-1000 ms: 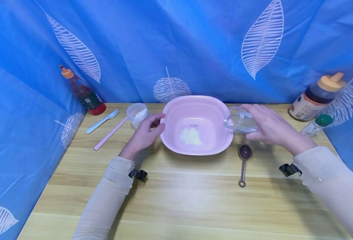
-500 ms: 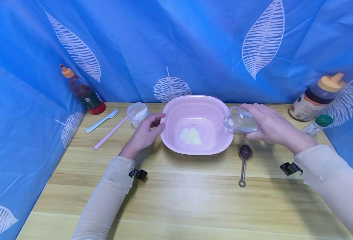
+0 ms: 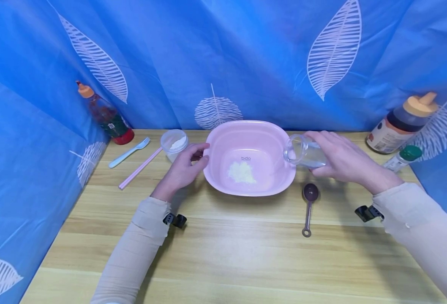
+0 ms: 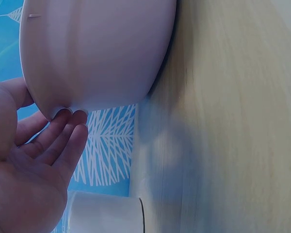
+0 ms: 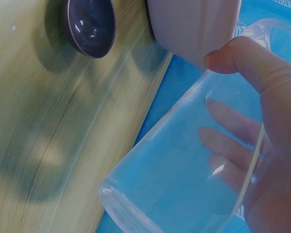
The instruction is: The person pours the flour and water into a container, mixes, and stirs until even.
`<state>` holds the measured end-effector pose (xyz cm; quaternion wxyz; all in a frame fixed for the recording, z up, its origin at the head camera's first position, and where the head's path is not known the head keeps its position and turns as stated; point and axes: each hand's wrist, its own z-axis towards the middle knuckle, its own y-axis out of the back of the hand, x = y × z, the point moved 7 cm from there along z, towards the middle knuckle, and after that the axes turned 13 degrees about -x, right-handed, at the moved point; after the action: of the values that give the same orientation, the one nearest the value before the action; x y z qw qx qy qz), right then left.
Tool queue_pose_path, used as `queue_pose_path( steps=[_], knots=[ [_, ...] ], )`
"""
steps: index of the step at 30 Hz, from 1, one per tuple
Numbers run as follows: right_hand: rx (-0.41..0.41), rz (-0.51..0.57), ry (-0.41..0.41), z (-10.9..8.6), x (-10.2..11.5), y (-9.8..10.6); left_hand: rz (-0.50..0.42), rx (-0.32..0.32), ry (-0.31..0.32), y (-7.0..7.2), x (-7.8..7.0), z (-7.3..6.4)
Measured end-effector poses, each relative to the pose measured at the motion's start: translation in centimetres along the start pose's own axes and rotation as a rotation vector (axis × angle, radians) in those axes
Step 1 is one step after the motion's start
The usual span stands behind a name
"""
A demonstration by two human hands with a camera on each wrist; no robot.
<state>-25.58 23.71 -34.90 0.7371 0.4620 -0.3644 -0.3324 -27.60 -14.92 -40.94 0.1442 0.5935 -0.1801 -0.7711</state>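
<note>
A pink basin [image 3: 271,185] stands on the table with a heap of white powder [image 3: 241,172] on its floor. At its left rim my left hand [image 3: 184,171] grips the edge, thumb on top and fingertips under it, as the left wrist view shows. My right hand [image 3: 339,158] holds a clear jar [image 3: 311,154], tilted far over, its mouth at the basin's right rim. Clear liquid is visible in the jar; in the right wrist view my thumb and fingers wrap round its wall [image 5: 174,160]. A dark brown measuring spoon [image 3: 310,193] lies below that hand.
Beside my left hand stands a clear tub [image 3: 173,142] of white powder. Pink chopsticks [image 3: 140,169], a light blue fork [image 3: 129,153] and a red sauce bottle [image 3: 111,118] are further left. At right are a dark sauce bottle [image 3: 394,126] and a green-capped shaker [image 3: 403,158].
</note>
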Motion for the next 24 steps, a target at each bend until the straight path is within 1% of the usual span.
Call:
queue_pose_path(
  steps=[24],
  knots=[
    [0.023, -0.017, -0.011, 0.05, -0.04, 0.03, -0.018, 0.0, 0.009, -0.03, -0.02, -0.08]
  ],
)
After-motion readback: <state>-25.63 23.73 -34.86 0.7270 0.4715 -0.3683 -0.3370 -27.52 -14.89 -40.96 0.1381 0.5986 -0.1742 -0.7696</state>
